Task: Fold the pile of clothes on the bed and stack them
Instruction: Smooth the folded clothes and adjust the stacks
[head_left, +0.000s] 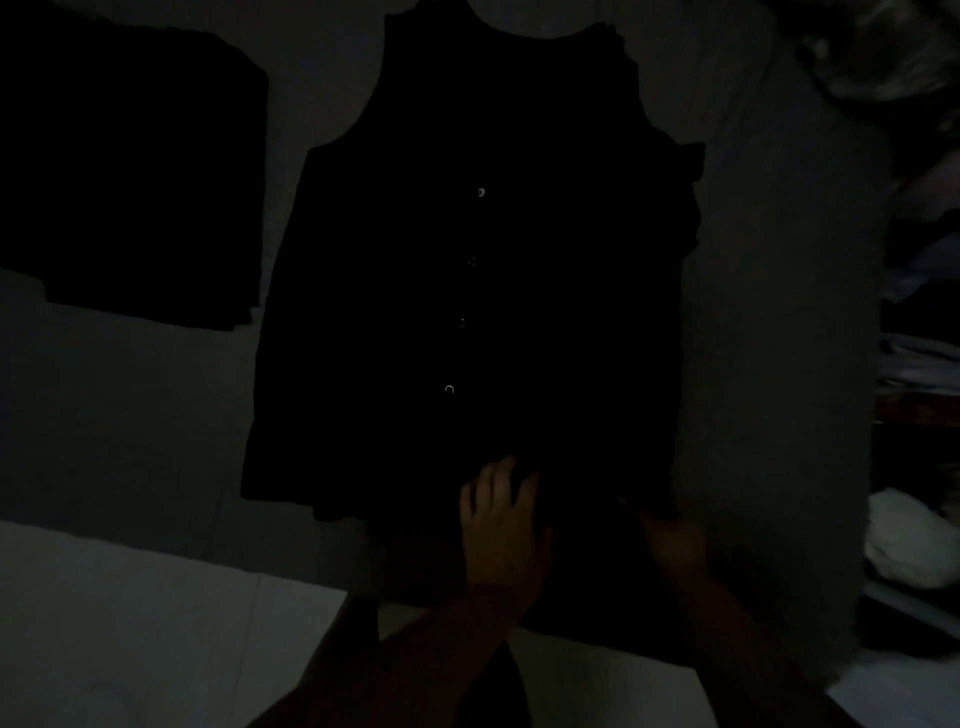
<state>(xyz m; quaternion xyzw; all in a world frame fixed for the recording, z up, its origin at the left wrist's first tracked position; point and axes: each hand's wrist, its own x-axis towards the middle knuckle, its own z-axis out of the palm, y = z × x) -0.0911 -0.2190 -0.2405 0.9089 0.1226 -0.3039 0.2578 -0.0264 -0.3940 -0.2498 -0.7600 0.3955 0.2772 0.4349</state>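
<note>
Two bare hands at the near hem of one dark garment, very dim light.

Item 1: sleeveless black garment, laid flat and face up on the pale bed sheet. Scooped neckline at the far end, away from the fingers; hem at the near end, under them. A row of small shiny fasteners runs down the middle, beyond the fingertips of the left hand.

Item 2: left hand, palm down on the lower middle of the garment. Fingers slightly spread and lightly curled, tips resting on the cloth. No pinch seen.

Item 3: right hand, at the lower right corner of the garment, beside the left hand and apart from it. It lies in deep shadow; cannot tell whether its fingers are spread, pressed together, or pinching the hem.

Item 4: folded dark cloth, a flat rectangular block on the sheet, far off to the left of the left hand's fingers and beyond them. It lies just beside the garment's left edge; contact cannot be told.

Item 5: heap of loose clothes, along the right edge of the view, well to the right of the right hand's fingers. Mixed pale and dark pieces, blurred.

Item 6: pale bundle, low at the right, beside the right hand but apart from it.
</note>
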